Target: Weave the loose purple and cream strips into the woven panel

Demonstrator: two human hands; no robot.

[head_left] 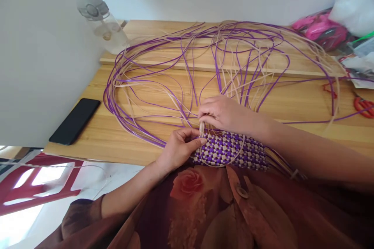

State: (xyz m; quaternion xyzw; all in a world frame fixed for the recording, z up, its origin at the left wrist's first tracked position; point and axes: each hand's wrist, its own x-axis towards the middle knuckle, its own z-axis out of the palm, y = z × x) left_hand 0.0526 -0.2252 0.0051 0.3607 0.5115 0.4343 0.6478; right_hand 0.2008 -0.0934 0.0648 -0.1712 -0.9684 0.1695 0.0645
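A woven piece in a purple and beige check lies at the table's front edge, against my body. My left hand pinches its upper left edge between thumb and fingers. Just above that edge, my right hand has its fingers closed on a beige strip that stands up from the weave. One thin beige strand loops down over the front of the woven piece. Long loose purple and beige strands run from the weave and curl in a wide ring across the table. My right forearm covers part of the piece's right side.
A black phone lies at the table's left edge. Behind it stands a clear water bottle. Red-handled scissors and a pink bundle in plastic are at the right. A red stool stands below on the left.
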